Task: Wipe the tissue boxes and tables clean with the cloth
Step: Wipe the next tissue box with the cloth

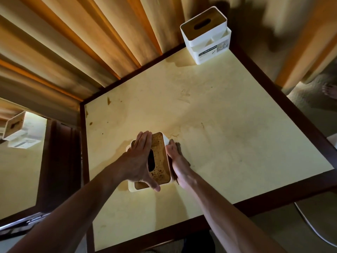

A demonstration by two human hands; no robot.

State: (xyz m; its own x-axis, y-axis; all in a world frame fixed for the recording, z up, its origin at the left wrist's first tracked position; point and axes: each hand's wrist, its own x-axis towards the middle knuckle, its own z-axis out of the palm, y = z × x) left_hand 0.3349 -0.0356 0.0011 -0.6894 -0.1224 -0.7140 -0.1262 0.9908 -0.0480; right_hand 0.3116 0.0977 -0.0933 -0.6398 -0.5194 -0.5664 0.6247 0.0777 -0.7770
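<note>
Near field: both my forearms run in from six o'clock and meet on the near tissue box [158,161], which stands on the desk [237,134] a little left of centre. Its long axis runs roughly six to twelve, tilted slightly toward one o'clock.

Left hand [138,157] lies over the box's left side and lid, fingers [145,139] straight and pointing to twelve, thumb spread across the near end. It bears on the box flat, not curled round it. Right hand [175,157] presses flat against the box's right wall, at three o'clock from the lid slot. So the box is clamped between two released palms, neither clenched. Both hands are equally close to it.

No cloth visible anywhere; I judge the next step needs one fetched, or the box is only being shifted off the patch beneath it.

The lid is brown and heavily spotted with stains, worst at the near end.

Middle field: the desk top is pale yellow with a dark wood border. Smears and brown spots show toward ten and eleven o'clock, faint scuffs toward one.

Far field: a second tissue box [206,33], white, brown-lidded, sits at the desk's far corner, one o'clock, well apart. Curtains [91,42] hang behind, at eleven. A mirror [20,152] at nine o'clock reflects that far box. Carpet and a white cable [313,229] lie at four.
</note>
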